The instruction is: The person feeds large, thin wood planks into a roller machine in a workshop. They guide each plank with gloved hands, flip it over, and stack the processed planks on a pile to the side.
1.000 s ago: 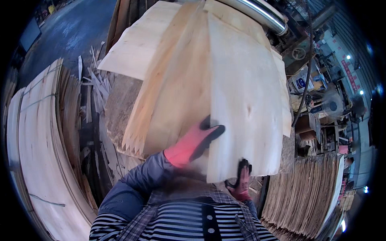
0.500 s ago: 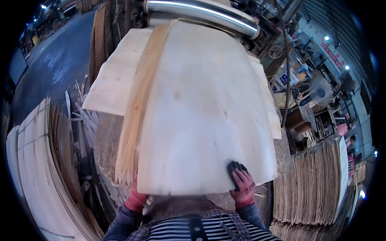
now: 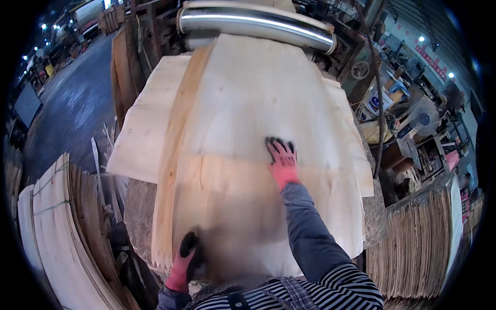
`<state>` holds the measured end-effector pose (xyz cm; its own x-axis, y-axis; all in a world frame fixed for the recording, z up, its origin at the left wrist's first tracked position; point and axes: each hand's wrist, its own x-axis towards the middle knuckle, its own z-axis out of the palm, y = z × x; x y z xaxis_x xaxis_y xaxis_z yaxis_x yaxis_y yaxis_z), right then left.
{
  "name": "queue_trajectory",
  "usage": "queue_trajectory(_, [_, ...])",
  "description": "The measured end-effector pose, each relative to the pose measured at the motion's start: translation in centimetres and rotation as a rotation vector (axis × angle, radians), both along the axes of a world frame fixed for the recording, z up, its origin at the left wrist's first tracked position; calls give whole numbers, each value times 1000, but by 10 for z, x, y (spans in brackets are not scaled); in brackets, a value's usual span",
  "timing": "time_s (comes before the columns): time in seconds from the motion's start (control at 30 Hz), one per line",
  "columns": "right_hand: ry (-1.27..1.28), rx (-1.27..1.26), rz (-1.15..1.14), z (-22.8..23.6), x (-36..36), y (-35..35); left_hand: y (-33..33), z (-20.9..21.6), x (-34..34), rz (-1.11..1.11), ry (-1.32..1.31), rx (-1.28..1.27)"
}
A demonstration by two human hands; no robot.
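Observation:
A broad sheet of pale wood veneer (image 3: 243, 103) lies in front of me, its far end just below a shiny metal roller (image 3: 253, 27). A line crosses its middle, paler beyond and tanner on the near side; I cannot tell whether that line is a sheet's edge. My right hand (image 3: 282, 163), in a pink glove with black fingertips, rests flat on the sheet near this line, fingers spread. My left hand (image 3: 185, 262), gloved alike, is at the near left corner with thumb and fingers apart. A dark blur beside it hides part of the sheet.
A narrow yellowish wood strip (image 3: 181, 119) with a notched near end runs along the left side. Wider veneer (image 3: 147, 119) shows beneath. Stacked veneer stands at left (image 3: 57, 217) and right (image 3: 413, 243). A fan (image 3: 422, 120) and a bucket (image 3: 372, 103) are at the right.
My right hand has moved from the near right edge forward and left onto the middle of the sheet. My left hand now shows more fully at the near left corner. The view has shifted.

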<state>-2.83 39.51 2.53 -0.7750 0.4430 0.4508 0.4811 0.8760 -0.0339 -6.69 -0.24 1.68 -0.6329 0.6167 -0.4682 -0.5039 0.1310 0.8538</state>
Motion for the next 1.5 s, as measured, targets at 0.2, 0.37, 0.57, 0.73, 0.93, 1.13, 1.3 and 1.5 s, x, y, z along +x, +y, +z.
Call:
queue_trajectory(0.2, [28,-251,9,9,26,-72,0,2,-12,57,29,-28])
queue_trajectory(0.37, [-157,-365,-12,-33,182,-147,23,45,-22,-294,-5,-18])
queue_trajectory(0.57, [-93,-341,176,-38,328,-223,52,131,24,-498,186,83])
queue_trajectory(0.73, [131,-136,38,4,349,-245,4,129,43,-379,236,184])
queue_trajectory(0.93, [111,-202,88,60,307,-277,-27,77,-2,-43,395,512])
queue_trajectory(1.13, [-95,-240,111,68,192,-220,10,-52,42,-609,1327,-132])
queue_trajectory(1.3, [-87,-172,88,43,129,-164,31,-3,41,-733,1402,-390])
queue_trajectory(1.5, [37,-102,129,-9,38,-77,2,5,31,-574,1346,-554])
